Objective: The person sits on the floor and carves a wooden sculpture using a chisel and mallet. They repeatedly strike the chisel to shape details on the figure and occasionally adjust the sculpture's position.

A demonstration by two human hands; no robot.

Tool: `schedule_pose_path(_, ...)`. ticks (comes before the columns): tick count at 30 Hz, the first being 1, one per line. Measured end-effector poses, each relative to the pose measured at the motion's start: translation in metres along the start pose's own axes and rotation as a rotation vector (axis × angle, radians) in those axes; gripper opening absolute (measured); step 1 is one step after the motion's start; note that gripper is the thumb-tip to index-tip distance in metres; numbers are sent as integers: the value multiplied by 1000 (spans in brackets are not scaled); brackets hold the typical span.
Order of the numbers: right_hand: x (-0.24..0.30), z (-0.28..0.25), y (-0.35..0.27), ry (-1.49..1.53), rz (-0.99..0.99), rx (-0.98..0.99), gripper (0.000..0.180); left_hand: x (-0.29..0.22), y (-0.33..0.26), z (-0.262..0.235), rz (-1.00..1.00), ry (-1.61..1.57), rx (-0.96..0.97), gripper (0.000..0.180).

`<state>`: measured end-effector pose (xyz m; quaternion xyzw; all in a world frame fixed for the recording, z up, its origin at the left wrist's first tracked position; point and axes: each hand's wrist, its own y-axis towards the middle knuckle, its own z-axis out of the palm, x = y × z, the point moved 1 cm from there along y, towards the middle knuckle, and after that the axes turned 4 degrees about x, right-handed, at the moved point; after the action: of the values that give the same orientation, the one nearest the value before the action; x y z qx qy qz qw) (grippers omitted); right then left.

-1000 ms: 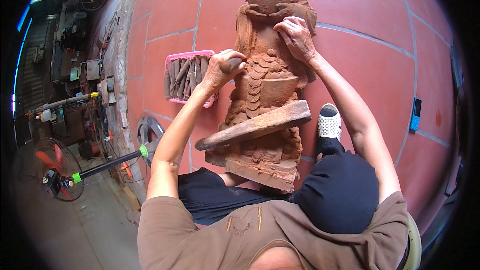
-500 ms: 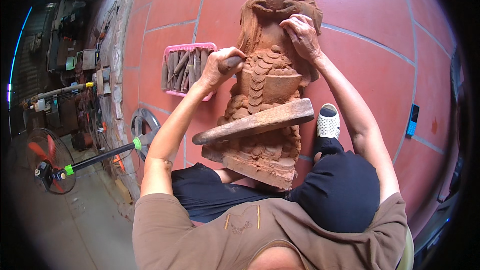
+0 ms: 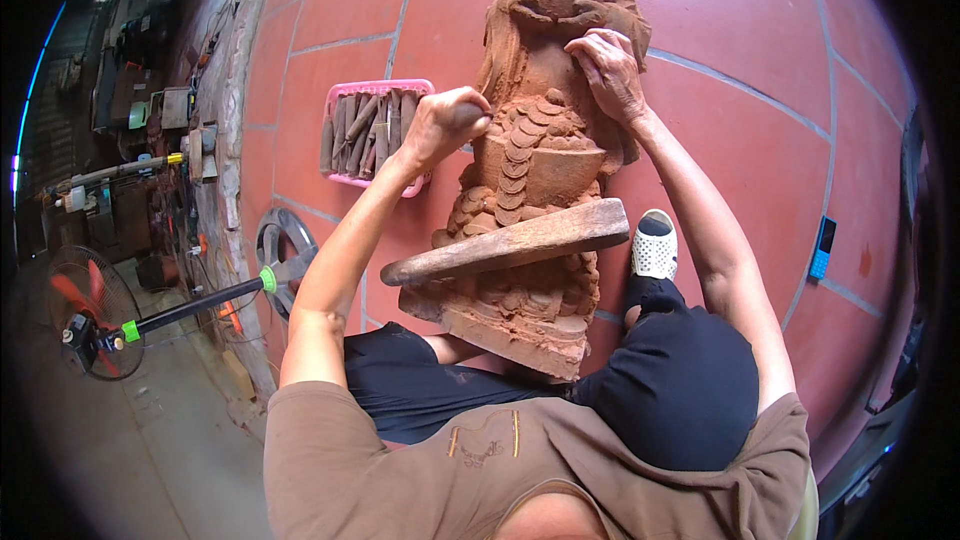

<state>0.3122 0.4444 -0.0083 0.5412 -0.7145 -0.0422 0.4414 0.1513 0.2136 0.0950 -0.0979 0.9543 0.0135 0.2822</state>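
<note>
A reddish-brown carved wooden statue (image 3: pixel 550 178) lies lengthwise in front of me, with carved hands, robe folds and a string of overlapping discs. My left hand (image 3: pixel 446 127) is closed at its left side, around a rounded wooden handle (image 3: pixel 466 116); the tool's other end is hidden. On the right, my right hand (image 3: pixel 608 72) rests against the statue below its carved hands. Its fingers are curled together, and whatever they may hold does not show. A long, thick wooden bar (image 3: pixel 510 241) lies slantwise across the statue's lower part.
Left of the statue stands a pink basket (image 3: pixel 428 88) filled with wooden-handled tools. A floor fan (image 3: pixel 92 312) with a black pole and round base lies at the left. A blue phone (image 3: pixel 823 250) is on the red tiles at the right, beyond my white shoe (image 3: pixel 655 245).
My left hand has turned slightly, so less of the wooden handle shows. My right hand stays nearly in the same place on the statue. The whole view has shifted a little.
</note>
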Motion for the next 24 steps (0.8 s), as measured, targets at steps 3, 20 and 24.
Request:
schedule_pose_path(3, 1, 2, 2, 5, -7, 0, 12, 5, 20, -1, -249, -379, -82, 13)
schedule_pose_path(20, 10, -10, 9, -30, -38, 90, 16, 7, -14, -14, -346, -423, -129, 21)
schedule_pose_path(24, 82, -37, 60, 363, 55, 403, 35, -29, 7, -25, -261, -202, -136, 47)
